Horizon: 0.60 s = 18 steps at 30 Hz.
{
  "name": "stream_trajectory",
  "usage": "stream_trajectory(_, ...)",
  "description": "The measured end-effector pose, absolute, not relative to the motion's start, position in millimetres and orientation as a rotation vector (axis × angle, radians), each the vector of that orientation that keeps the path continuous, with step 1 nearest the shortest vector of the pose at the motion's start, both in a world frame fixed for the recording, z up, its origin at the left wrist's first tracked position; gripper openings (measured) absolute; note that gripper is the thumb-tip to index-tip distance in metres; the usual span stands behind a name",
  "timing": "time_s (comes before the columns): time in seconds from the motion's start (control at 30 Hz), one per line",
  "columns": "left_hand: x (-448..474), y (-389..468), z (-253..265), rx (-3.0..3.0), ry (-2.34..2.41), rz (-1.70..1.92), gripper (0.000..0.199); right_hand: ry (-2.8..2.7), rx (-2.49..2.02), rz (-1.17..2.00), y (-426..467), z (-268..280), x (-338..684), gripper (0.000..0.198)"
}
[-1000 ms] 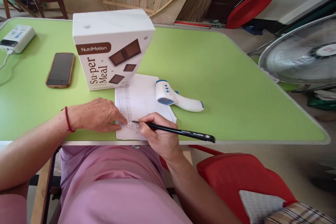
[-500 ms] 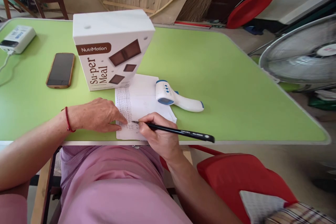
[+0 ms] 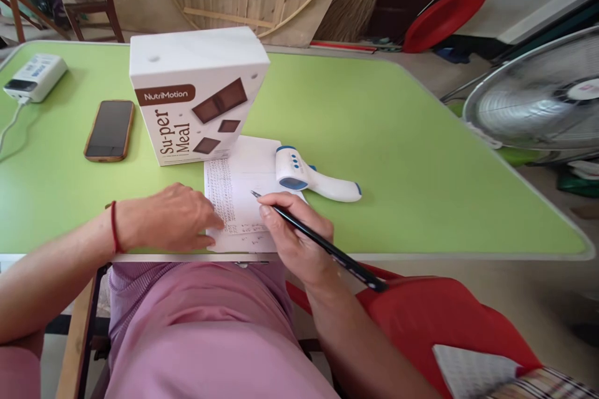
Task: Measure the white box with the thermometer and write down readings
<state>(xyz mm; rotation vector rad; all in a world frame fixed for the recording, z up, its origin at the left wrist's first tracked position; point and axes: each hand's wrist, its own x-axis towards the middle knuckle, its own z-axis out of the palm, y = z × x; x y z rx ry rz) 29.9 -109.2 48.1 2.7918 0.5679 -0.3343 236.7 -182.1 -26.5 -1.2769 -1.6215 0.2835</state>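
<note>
My right hand (image 3: 299, 234) grips a long black pen (image 3: 327, 246); its tip points up and left over the paper, and I cannot tell if it touches. The white paper (image 3: 253, 165) has dense handwritten rows down its left side and a few marks near the bottom. My left hand (image 3: 173, 218) rests at the paper's lower left edge, fingers loosely bent, thumb and forefinger apart, holding nothing. A white and blue infrared thermometer (image 3: 318, 177) lies on the paper's right side. A white NutriMotion box (image 3: 201, 96) stands upright at the paper's top edge.
A phone (image 3: 110, 129) in a brown case and a white power bank (image 3: 35, 78) with a cable lie to the left on the green table (image 3: 374, 137). A fan (image 3: 538, 87) stands to the right, a red chair (image 3: 435, 318) below the table's front edge.
My right hand has moved right with the pen, whose tip has lifted up and away from the handwritten rows. My left hand's forefinger has drawn in slightly, and more writing shows near the bottom.
</note>
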Motion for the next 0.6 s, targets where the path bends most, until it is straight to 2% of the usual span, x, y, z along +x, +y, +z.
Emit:
stream_trajectory(0.13,27.7,-160.7,68.3,2.896,0.318,-0.351,0.014,-1.830,-1.169,0.097,-165.5,-26.7,255.7,0.015)
stream_trajectory(0.23,14.6,-197.3,55.5,2.728,0.263,-0.420,0.013,-1.998,-1.159,-0.047,-153.2,-29.6,268.5,0.026)
stream_trajectory(0.3,-1.2,-210.6,27.0,2.606,0.439,-0.505,0.017,-2.124,-1.182,-0.124,-147.2,-30.4,273.1,0.035)
stream_trajectory(0.4,-30.8,-211.3,-33.1,2.385,0.767,-0.423,0.026,-2.269,-1.214,-0.166,-141.1,-28.5,273.9,0.046)
stream_trajectory(0.5,-53.4,-199.9,-89.5,2.436,1.106,-0.390,0.046,-2.308,-1.246,-0.114,-137.0,-25.6,270.3,0.050)
stream_trajectory(0.6,-59.4,-191.5,-125.6,2.480,1.293,-0.364,0.042,-2.254,-1.279,-0.098,-134.7,-24.5,265.4,0.046)
